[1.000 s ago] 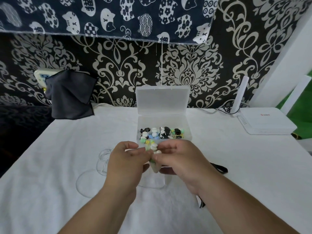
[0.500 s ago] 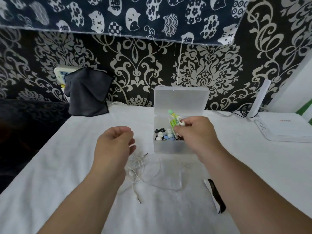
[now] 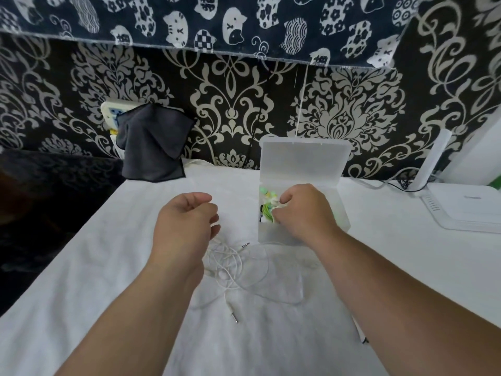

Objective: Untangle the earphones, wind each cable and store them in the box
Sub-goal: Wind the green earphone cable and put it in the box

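White tabletop (image 3: 108,267), router (image 3: 466,210) at right: right hand (image 3: 303,213) gripping green earphones (image 3: 267,208) inside box (image 3: 271,236), hiding contents; left hand (image 3: 184,226) curled above white earphones (image 3: 230,263), grip indiscernible.

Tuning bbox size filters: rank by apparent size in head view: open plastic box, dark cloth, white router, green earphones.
1. open plastic box, lid included
2. dark cloth, close behind
3. white router, cropped at frame edge, rank unsure
4. green earphones, partly hidden by right hand

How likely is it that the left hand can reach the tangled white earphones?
Probably yes: the left hand hovers right by the white earphones on the cloth; nothing lies between them.
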Tool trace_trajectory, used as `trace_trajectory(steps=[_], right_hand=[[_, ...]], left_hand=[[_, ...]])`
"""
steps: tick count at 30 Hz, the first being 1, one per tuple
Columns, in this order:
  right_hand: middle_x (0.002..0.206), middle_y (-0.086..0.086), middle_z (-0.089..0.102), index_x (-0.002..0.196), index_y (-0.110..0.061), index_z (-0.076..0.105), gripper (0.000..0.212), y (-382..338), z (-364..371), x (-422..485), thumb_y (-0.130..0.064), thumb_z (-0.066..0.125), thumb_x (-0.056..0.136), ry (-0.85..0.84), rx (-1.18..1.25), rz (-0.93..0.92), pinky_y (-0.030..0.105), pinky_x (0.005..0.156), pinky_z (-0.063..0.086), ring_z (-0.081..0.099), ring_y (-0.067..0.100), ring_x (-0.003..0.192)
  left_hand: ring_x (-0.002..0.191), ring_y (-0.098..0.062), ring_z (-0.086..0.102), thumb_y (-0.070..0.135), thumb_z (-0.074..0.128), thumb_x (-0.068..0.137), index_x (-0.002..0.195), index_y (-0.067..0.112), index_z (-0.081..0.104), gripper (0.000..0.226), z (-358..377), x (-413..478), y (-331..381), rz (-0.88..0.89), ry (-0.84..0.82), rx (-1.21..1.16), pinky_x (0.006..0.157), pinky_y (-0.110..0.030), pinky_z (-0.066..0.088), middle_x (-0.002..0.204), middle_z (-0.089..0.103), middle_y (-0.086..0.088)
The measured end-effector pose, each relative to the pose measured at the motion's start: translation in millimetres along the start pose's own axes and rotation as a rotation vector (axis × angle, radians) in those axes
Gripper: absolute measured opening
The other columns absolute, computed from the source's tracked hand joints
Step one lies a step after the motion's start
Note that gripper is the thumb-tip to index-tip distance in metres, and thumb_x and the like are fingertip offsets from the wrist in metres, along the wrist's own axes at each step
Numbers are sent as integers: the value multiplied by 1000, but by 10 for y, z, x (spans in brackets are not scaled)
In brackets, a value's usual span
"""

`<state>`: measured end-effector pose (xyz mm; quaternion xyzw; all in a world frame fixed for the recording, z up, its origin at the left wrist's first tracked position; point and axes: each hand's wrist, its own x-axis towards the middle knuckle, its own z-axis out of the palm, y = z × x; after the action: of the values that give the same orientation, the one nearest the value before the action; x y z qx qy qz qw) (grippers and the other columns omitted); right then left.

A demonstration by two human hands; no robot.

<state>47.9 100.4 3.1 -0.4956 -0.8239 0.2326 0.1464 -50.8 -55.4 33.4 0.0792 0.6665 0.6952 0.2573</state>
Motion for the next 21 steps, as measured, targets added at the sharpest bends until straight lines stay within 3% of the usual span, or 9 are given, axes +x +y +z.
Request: trace_trajectory(steps=[4, 9, 11, 14, 16, 18, 21], right_hand=[[74, 2, 59, 78, -14, 63, 12, 35, 64, 9, -21, 58, 87, 8, -83, 80, 29, 58, 39, 56, 30, 73], [84, 4, 58, 84, -11, 61, 11, -6, 32, 23, -17, 54, 91, -54, -163, 4, 30, 66, 41, 59, 30, 84], [89, 6, 56, 87, -12, 56, 1, -28, -28, -5, -12, 55, 88, -104, -234, 21, 31, 72, 43, 60, 32, 94], [111, 9, 55, 108, -11, 58, 22, -46, -100, -62, -11, 56, 86, -157, -380, 16, 36, 86, 43, 55, 32, 110], [117, 10, 52, 110, -10, 58, 23, -65, -120, -106, -13, 54, 88, -158, -395, 2, 37, 88, 42, 52, 32, 110], [111, 10, 51, 102, -10, 60, 14, -77, -155, -170, -14, 53, 89, -70, -350, -31, 35, 81, 41, 52, 31, 105], [97, 4, 56, 91, -13, 67, 13, -48, -221, -327, -12, 55, 88, 165, -263, -144, 35, 74, 49, 57, 28, 91]], left_hand=[[83, -22, 63, -1, 56, 91, 93, 12, 64, 15, -5, -17, 2, -6, -10, 2, 83, -38, 58, 89, 60, -4], [82, -21, 61, -2, 56, 92, 93, 11, 63, 15, -21, -9, 2, -13, -17, 0, 83, -38, 57, 88, 60, -4], [81, -21, 61, -2, 56, 92, 93, 11, 63, 15, -25, -4, 1, -16, -22, 6, 82, -38, 57, 87, 60, -4], [82, -21, 61, -1, 55, 91, 93, 12, 64, 16, -39, 16, -8, -9, -16, 62, 84, -39, 56, 87, 61, -3], [82, -21, 62, -1, 55, 90, 94, 13, 64, 17, -57, 40, -20, 1, -11, 125, 85, -42, 56, 86, 62, -3], [82, -23, 62, -1, 54, 90, 94, 15, 66, 20, -79, 64, -37, 26, -25, 228, 83, -42, 56, 86, 64, -4], [73, -19, 59, -1, 51, 92, 92, 19, 69, 26, -92, 63, -90, 116, -114, 458, 63, -27, 50, 92, 68, -3]])
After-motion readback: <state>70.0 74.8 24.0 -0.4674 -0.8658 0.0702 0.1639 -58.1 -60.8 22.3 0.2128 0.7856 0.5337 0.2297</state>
